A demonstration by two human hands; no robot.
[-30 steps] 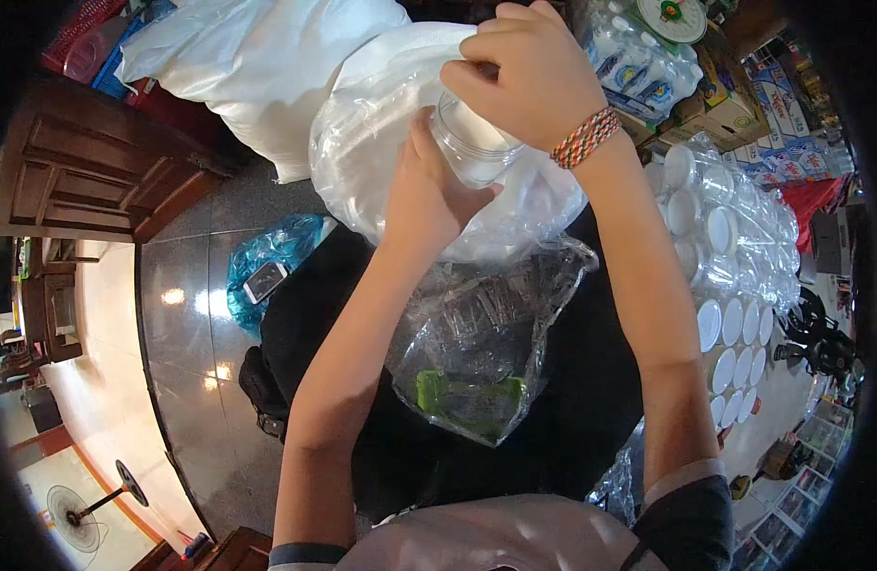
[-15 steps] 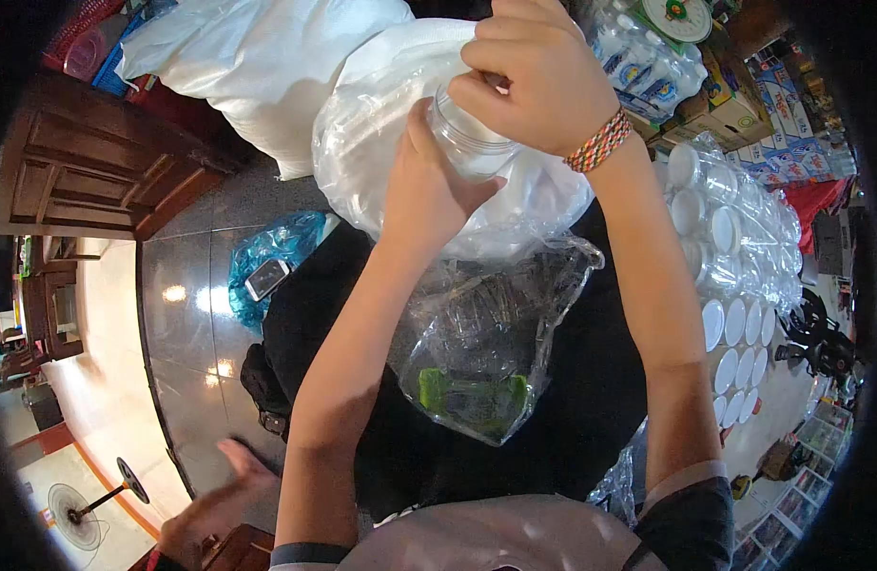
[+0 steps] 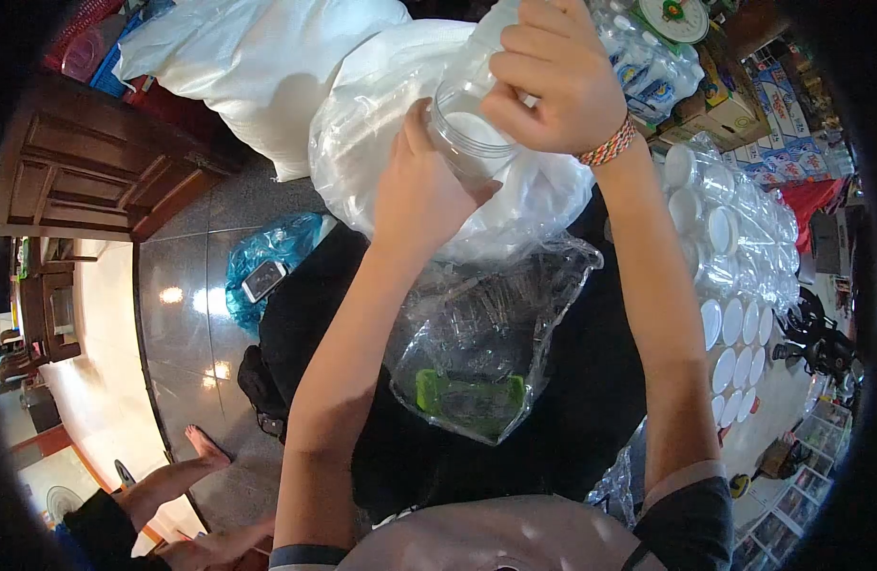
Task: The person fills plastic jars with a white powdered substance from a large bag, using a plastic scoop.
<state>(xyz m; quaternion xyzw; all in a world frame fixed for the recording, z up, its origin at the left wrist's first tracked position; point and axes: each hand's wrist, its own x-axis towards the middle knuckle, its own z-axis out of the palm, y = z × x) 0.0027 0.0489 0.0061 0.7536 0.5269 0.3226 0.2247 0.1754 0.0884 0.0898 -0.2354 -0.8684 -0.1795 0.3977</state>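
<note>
My left hand (image 3: 427, 186) is wrapped around the side of a clear plastic jar (image 3: 477, 150) with a threaded neck, its mouth tilted up. White shows through the jar. Fingers curled, my right hand (image 3: 562, 81) is just above the jar's rim, a woven bracelet at its wrist. A translucent plastic piece (image 3: 492, 38) shows beside its fingers; I cannot tell what it is. Behind both hands bulges a large white sack (image 3: 353, 124) with clear plastic over it. Below them a clear plastic bag (image 3: 477, 324) with a green item (image 3: 472, 392) inside lies on my lap.
Packed lidded jars (image 3: 729, 228) stand at the right. A phone (image 3: 264, 282) rests on blue plastic (image 3: 282, 238) at the left. Another white sack (image 3: 267, 67) lies at the back left. A person's bare foot (image 3: 207, 447) is on the tiled floor at the lower left.
My right hand has shifted slightly right, uncovering more of the jar's mouth and the translucent piece. The left hand stays around the jar. The other person has moved, showing a leg and foot.
</note>
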